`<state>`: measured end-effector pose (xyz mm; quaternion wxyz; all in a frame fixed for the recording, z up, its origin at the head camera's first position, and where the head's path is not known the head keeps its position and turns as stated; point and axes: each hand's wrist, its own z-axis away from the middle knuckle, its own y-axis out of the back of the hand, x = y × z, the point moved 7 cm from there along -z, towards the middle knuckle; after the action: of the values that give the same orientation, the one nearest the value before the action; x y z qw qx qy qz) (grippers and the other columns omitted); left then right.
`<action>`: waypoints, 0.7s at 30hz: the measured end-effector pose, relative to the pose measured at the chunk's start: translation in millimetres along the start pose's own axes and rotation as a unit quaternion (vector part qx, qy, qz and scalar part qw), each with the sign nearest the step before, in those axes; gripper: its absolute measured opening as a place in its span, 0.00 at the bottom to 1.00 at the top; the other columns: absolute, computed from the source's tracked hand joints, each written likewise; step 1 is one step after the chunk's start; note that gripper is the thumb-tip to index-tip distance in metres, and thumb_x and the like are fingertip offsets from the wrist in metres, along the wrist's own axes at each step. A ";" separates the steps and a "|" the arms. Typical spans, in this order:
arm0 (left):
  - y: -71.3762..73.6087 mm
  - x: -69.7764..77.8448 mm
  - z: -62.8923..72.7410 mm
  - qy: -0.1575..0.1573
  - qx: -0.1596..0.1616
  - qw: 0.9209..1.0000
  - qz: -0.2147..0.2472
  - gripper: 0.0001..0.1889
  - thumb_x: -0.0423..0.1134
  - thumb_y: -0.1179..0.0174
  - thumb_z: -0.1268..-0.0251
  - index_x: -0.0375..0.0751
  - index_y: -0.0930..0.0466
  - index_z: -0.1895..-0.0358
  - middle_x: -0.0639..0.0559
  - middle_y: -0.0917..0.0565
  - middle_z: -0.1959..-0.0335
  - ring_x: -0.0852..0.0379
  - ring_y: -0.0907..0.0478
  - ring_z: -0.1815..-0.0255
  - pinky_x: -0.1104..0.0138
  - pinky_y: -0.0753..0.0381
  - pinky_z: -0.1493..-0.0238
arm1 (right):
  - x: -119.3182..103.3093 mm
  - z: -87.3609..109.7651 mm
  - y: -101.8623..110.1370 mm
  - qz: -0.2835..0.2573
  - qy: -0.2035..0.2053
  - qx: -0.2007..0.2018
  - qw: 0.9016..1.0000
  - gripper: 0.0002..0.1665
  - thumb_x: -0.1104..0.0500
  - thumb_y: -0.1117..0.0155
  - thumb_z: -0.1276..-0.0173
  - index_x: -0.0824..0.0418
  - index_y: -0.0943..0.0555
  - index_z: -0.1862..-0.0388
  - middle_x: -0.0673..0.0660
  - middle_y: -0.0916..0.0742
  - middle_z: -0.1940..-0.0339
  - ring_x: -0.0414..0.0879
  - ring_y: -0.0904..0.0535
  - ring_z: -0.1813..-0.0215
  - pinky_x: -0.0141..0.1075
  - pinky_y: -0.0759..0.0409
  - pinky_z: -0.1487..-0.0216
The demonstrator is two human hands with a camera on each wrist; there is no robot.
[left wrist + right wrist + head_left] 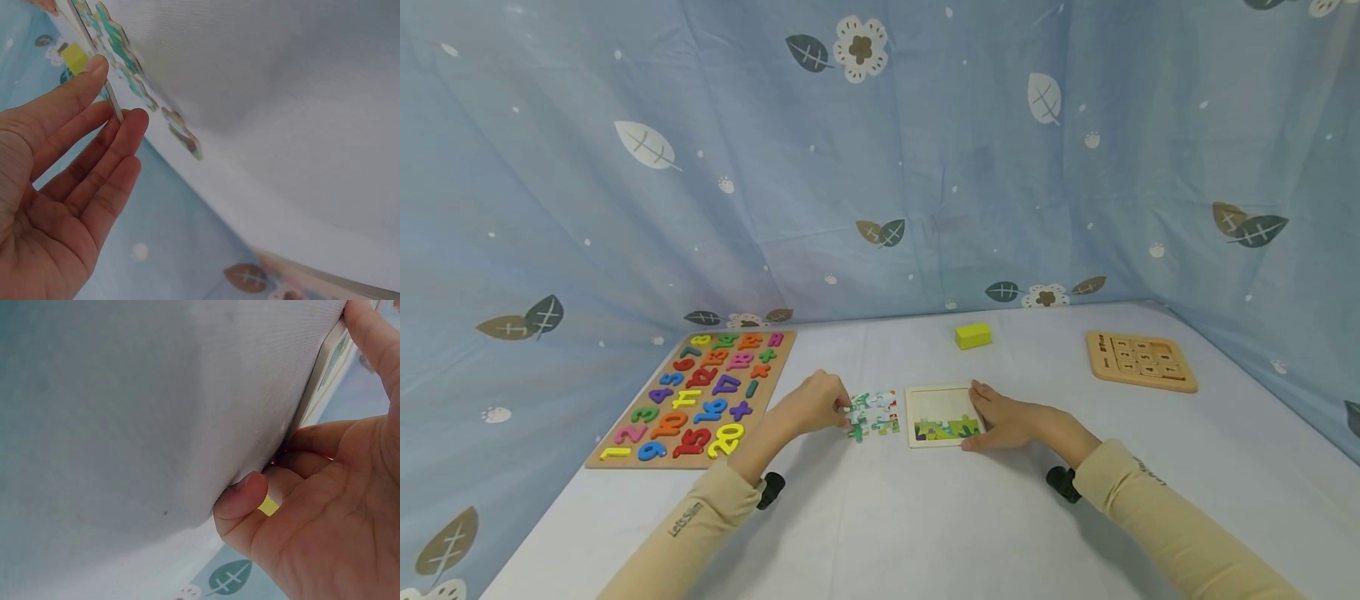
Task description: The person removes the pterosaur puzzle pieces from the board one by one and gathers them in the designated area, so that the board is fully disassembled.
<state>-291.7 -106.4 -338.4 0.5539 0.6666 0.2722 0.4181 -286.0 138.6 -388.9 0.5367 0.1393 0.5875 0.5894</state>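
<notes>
On the table lies a pale wooden jigsaw tray [938, 397], its lower part filled with green puzzle pieces [951, 428]. My right hand [1013, 418] grips the tray's right side, thumb near the front corner and fingers along the edge; the right wrist view shows these fingers [312, 439] against its rim. Left of the tray is a group of loose jigsaw pieces [880, 414]. At their left side my left hand [814, 403] pinches a thin jigsaw piece [114, 100], seen edge-on in the left wrist view. Its printed face is hidden there.
A number board [700, 400] with colourful numerals and signs lies at the left. Behind the tray stands a yellow-green block [973, 336]. Toward the right is a wooden number-tile board [1141, 361]. A blue patterned curtain [925, 167] hangs behind the white table [880, 525].
</notes>
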 end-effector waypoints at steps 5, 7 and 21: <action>-0.1 -6.4 7.6 0.009 -0.008 1.000 0.002 0.08 0.32 0.27 0.51 0.35 0.11 0.66 0.50 0.15 0.74 0.62 0.31 0.75 0.72 0.28 0.72 | -0.8 0.2 0.4 -0.003 0.004 0.000 1.000 0.62 0.37 0.38 0.37 0.77 0.56 0.26 0.72 0.53 0.23 0.66 0.60 0.22 0.58 0.52 0.25; 0.1 -8.4 10.9 0.008 -0.008 1.000 0.004 0.08 0.32 0.27 0.51 0.35 0.11 0.66 0.50 0.15 0.74 0.62 0.33 0.76 0.73 0.30 0.74 | -0.7 0.1 0.3 -0.004 0.006 0.000 1.000 0.62 0.37 0.37 0.37 0.77 0.56 0.26 0.73 0.53 0.23 0.66 0.60 0.22 0.58 0.53 0.25; 3.9 -16.0 25.8 0.005 0.001 1.000 0.003 0.09 0.32 0.27 0.52 0.35 0.11 0.66 0.49 0.14 0.73 0.62 0.31 0.76 0.73 0.28 0.73 | -1.0 -0.4 0.8 0.002 0.000 -0.001 1.000 0.62 0.37 0.38 0.37 0.77 0.56 0.26 0.72 0.53 0.23 0.66 0.60 0.22 0.58 0.53 0.25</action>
<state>-278.0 -133.8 -339.8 0.5503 0.6658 0.2738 0.4230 -286.4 137.8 -387.9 0.5354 0.1401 0.5869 0.5910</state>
